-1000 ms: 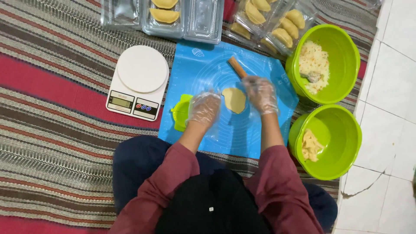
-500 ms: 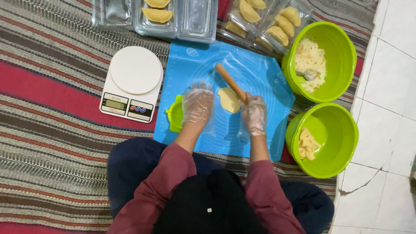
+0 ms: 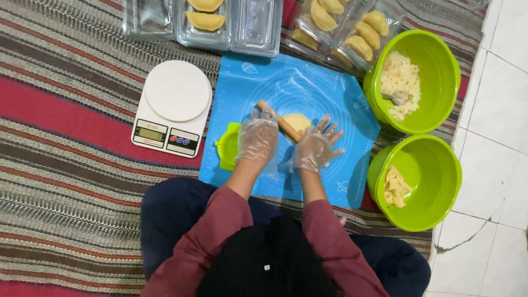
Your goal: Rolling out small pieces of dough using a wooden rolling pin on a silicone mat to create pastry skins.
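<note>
A wooden rolling pin (image 3: 279, 120) lies slanted across a flat yellow dough disc (image 3: 301, 121) on a blue silicone mat (image 3: 308, 82). Both my hands wear clear plastic gloves. My left hand (image 3: 257, 140) presses on the pin's left part with its fingers spread. My right hand (image 3: 316, 147) rests over the pin's right end, fingers fanned out, and hides that end. A small green mould (image 3: 226, 146) sits at the mat's left edge, partly under my left hand.
A white kitchen scale (image 3: 176, 104) stands left of the mat on a striped rug. At right, one green bowl (image 3: 440, 71) holds filling and another (image 3: 432, 181) holds dough pieces. Clear trays of folded pastries (image 3: 204, 21) line the top. White floor tiles lie at far right.
The rolling pin came from beyond the dough down onto it. My left hand moved from the mat onto the pin, so both hands now press it.
</note>
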